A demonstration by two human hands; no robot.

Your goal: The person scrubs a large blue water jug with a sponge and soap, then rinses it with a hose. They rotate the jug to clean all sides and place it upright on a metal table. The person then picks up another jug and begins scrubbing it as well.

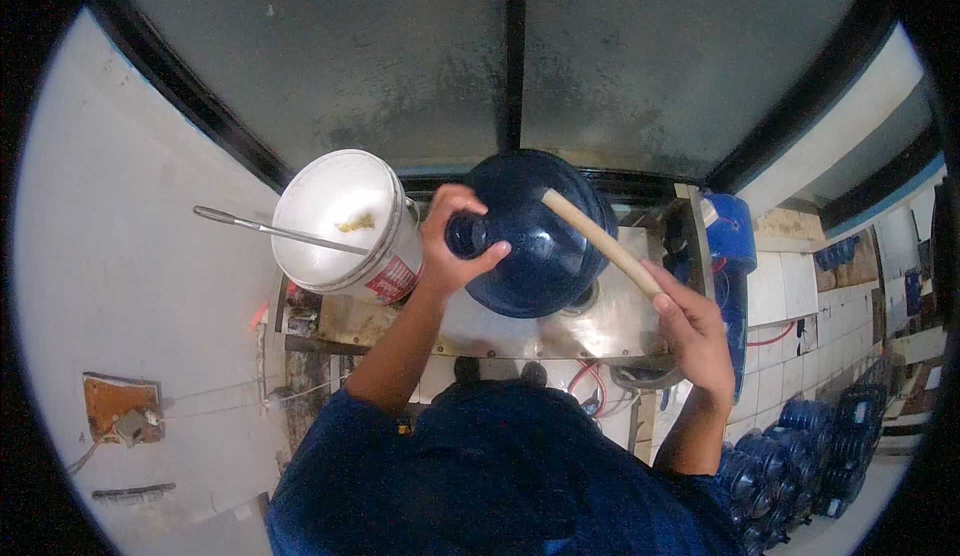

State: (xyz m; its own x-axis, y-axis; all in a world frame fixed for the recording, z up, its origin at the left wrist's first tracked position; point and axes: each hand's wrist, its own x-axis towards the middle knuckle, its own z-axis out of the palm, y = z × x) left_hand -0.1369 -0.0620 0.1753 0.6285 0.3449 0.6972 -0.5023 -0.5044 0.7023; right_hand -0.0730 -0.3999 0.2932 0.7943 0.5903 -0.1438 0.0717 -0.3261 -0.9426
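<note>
A large dark blue water jug (530, 256) stands on the metal table, its neck toward my left hand (455, 241). My left fingers and thumb curve around that neck from the left side. In my right hand (692, 331) is a long beige rod (605, 243), gripped near its lower end. The rod slants up and left, and its far end overlaps the jug in view; whether it touches the jug I cannot tell. Left of the jug is a white bucket (325, 181) with a metal-handled tool (230, 219) lying across its opening and a yellowish patch inside.
The metal table (470, 331) is bounded at the back by dark-framed glass panes (400, 66). A blue cylinder (730, 236) stands at its right end. Several blue jugs (770, 471) are stacked on the lower right. A white wall (130, 256) with an orange-brown board (122, 406) closes the left side.
</note>
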